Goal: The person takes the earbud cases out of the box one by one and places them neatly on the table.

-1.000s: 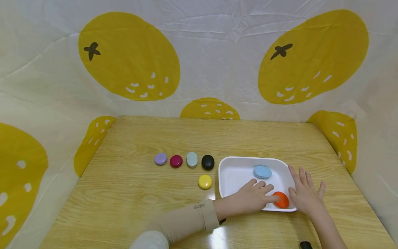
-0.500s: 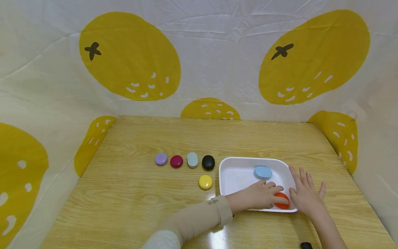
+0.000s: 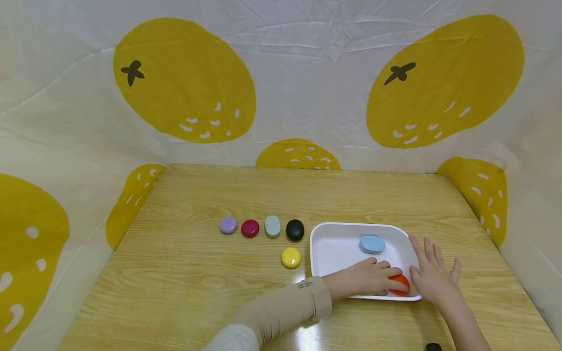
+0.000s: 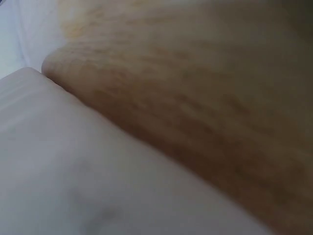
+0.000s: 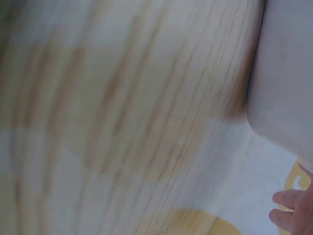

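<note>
A bright orange-red, smooth, rounded piece (image 3: 401,279) lies in the near right corner of the white tray (image 3: 333,248), partly hidden under the left hand (image 3: 371,278). One finger lies across it; whether that grip pinches it, I cannot tell. The right hand (image 3: 434,278), fingers spread and grasping nothing, touches the tray's right wall. Farther back inside lies a pale blue oblong block (image 3: 372,244).
</note>
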A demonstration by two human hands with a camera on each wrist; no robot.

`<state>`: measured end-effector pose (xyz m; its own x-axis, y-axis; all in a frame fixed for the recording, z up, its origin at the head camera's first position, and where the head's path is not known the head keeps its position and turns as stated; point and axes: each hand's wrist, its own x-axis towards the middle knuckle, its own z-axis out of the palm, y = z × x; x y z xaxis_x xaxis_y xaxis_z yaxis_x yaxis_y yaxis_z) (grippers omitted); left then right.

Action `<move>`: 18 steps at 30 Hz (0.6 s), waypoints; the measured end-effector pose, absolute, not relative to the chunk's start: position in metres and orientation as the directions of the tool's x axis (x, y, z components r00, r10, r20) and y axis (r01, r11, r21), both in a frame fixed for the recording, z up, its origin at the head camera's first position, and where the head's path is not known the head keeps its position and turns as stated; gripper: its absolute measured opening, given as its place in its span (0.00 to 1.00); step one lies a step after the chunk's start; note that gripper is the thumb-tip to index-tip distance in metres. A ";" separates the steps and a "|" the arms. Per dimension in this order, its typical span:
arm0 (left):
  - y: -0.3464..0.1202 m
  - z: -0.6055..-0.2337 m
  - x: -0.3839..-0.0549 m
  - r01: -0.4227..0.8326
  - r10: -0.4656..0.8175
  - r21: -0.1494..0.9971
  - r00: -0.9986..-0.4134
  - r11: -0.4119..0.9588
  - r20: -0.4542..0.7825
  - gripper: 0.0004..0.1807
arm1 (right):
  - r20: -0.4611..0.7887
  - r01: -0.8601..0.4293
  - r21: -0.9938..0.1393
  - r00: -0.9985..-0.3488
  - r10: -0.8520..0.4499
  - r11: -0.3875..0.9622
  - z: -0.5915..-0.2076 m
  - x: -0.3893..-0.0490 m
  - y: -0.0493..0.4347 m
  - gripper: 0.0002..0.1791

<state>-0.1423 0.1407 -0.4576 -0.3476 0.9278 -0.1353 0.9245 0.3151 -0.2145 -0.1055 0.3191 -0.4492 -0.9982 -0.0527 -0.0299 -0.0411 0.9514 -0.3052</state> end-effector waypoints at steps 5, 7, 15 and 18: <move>0.140 -0.457 -0.143 0.933 0.937 -0.186 -0.331 0.308 -0.109 0.20 | -0.027 -0.041 -0.306 -0.998 -0.052 0.951 -0.450 -0.106 0.319 0.41; 0.140 -0.457 -0.144 0.942 0.946 -0.167 -0.309 0.291 -0.097 0.19 | -0.023 -0.043 -0.308 -0.998 -0.053 0.951 -0.450 -0.106 0.319 0.40; 0.145 -0.457 -0.146 0.948 0.951 -0.152 -0.295 0.278 -0.098 0.18 | -0.039 -0.038 -0.306 -0.998 -0.053 0.951 -0.447 -0.107 0.320 0.40; 0.146 -0.457 -0.145 0.944 0.945 -0.166 -0.305 0.284 -0.116 0.20 | -0.052 -0.033 -0.309 -0.997 -0.052 0.950 -0.446 -0.107 0.320 0.41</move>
